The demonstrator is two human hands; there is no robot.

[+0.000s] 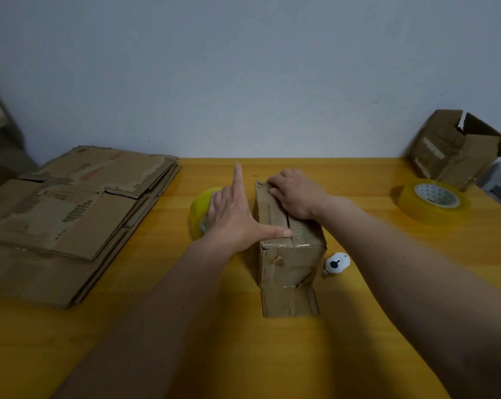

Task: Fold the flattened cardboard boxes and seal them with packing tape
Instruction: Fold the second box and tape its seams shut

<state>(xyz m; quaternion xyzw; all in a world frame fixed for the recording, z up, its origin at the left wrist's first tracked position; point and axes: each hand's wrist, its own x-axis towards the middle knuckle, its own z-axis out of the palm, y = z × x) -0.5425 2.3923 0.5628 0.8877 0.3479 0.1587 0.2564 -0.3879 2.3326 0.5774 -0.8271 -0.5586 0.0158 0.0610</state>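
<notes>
The left hand (232, 217) is spread wide, index finger pointing away, thumb stretched right with its tip pressing the top of the box (289, 254) near its front edge. Its other fingers lie against a tape roll (200, 211) standing just left of the box; whether they hold it I cannot tell. The right hand (295, 194) lies palm down on the far part of the box top, fingers curled loosely over the far left edge, pressing the flaps shut. The box stands mid-bench (243, 355), one flap lying flat on the bench toward the person. A small white cutter (336, 263) lies just right of the box. A stack of flat boxes (70, 220) fills the left of the bench. A second roll (432, 201) lies flat at the right, and behind it, against the wall (243, 67), stands an open box (456, 148).
</notes>
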